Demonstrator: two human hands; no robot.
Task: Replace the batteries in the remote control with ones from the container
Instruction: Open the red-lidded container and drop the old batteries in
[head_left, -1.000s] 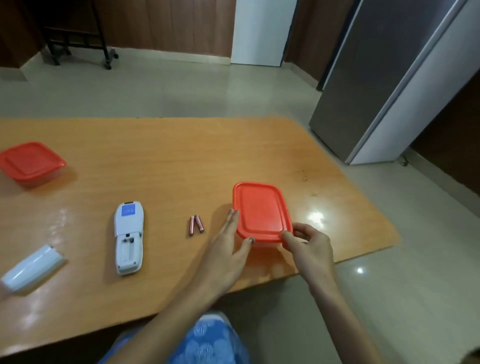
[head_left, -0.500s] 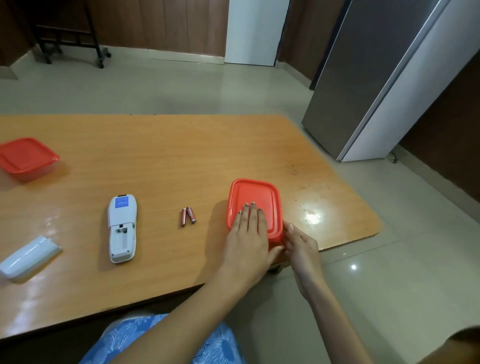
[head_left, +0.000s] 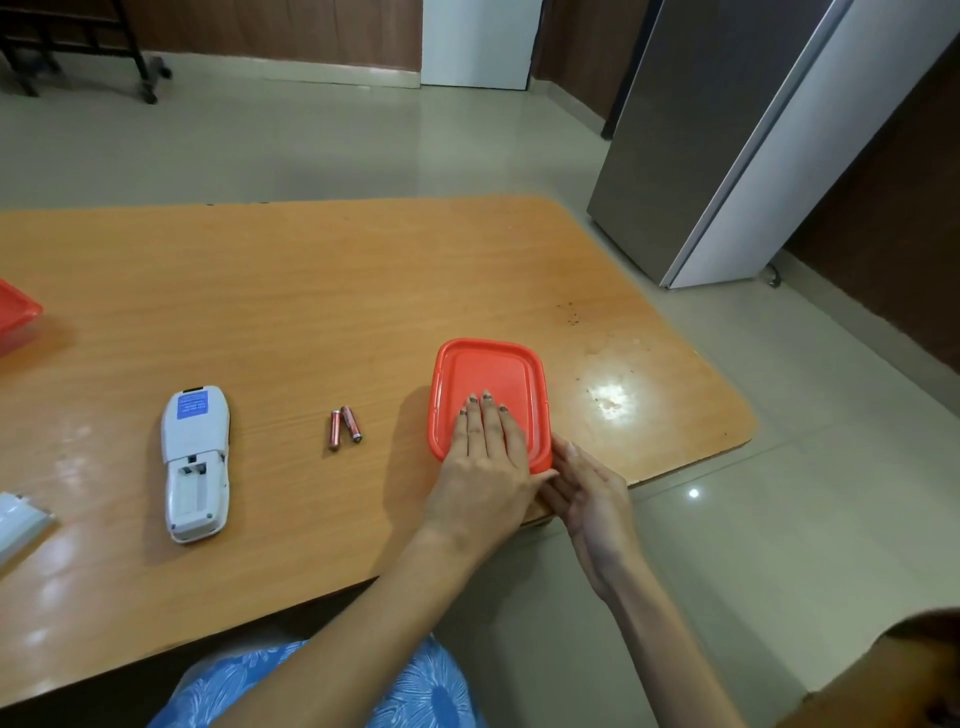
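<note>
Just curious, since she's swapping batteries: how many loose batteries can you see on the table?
2. The batteries lie side by side on the table, between the remote and the red-lidded container. More may be hidden inside the container.

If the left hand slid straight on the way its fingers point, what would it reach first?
The left hand lies flat on the red container lid, fingers pointing toward the far rim. It would likely meet that raised rim first, then bare wooden table; nothing else appears in that line.

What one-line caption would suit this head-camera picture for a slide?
Left hand pressing flat on the red-lidded container, right hand at its near corner; open remote and two batteries lie nearby.
</note>
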